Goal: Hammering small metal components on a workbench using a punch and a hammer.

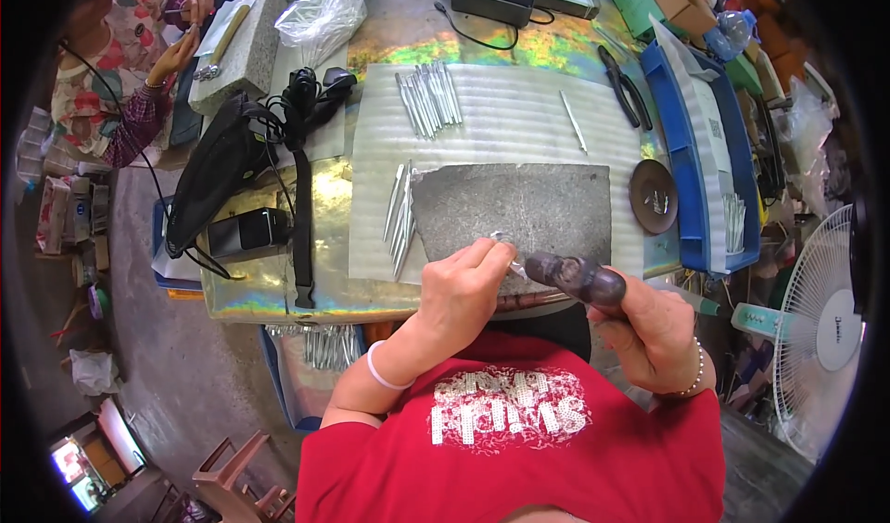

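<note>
My left hand (pixel 464 287), with a white bangle on its wrist, is closed in a pinch over the near part of a grey stone slab (pixel 510 198). A tiny silvery bit (pixel 498 235) shows at its fingertips, too small to name. In my right fist (pixel 649 333) is a hammer, its dark rounded head (pixel 577 278) right beside the left fingertips. The fist hides the handle. Left of the slab lie several thin silvery metal rods (pixel 400 217). More such rods (pixel 429 99) lie in a row beyond it, and a single rod (pixel 574 121) rests at the far right.
Black-handled pliers (pixel 626 89), a brown round dish (pixel 654 197) with small metal pieces and a blue tray (pixel 691 166) stand right. A black bag (pixel 222 171) with straps lies left. Another person (pixel 120 78) works at the far left. A fan (pixel 820 328) stands at right.
</note>
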